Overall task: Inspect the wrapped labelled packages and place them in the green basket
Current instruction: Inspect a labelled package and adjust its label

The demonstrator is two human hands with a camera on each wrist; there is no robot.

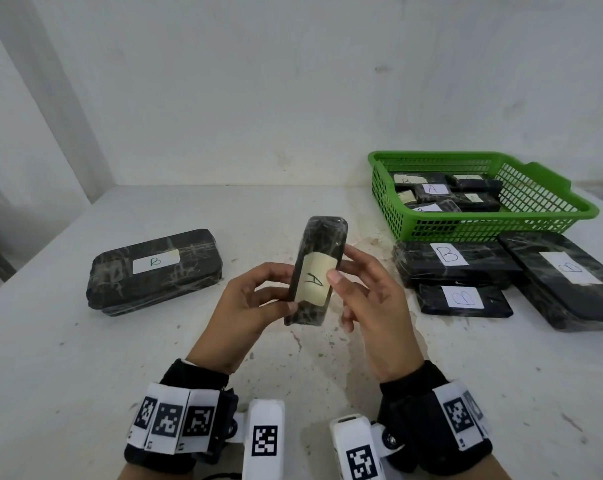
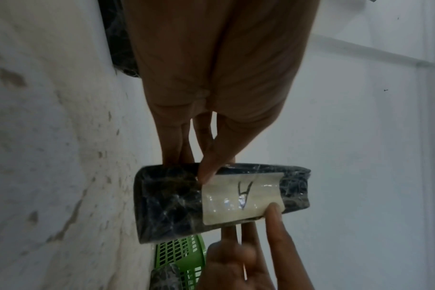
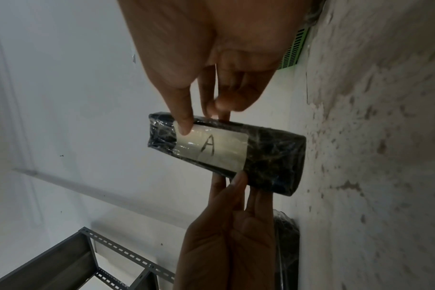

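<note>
Above the table [image 1: 85,358] | package marked A [image 1: 314,271] between both hands | left hand [image 1: 244,306] pinches it | right hand [image 1: 369,299] pinches it

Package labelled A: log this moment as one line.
phase: inspect | package A: held by both hands, left, right | green basket: partly filled

**Bare white room, worn tabletop, grey metal rack**

A white-painted, scuffed and stained table surface [image 1: 85,358] fills the lower part of the head view and meets a plain whitewashed wall [image 1: 258,81] marked with faint smudges. A lighter vertical pillar [image 1: 33,98] stands at the left. The right wrist view shows a grey perforated-angle metal shelving frame [image 3: 92,253] against the wall. The light is soft and even.
</note>
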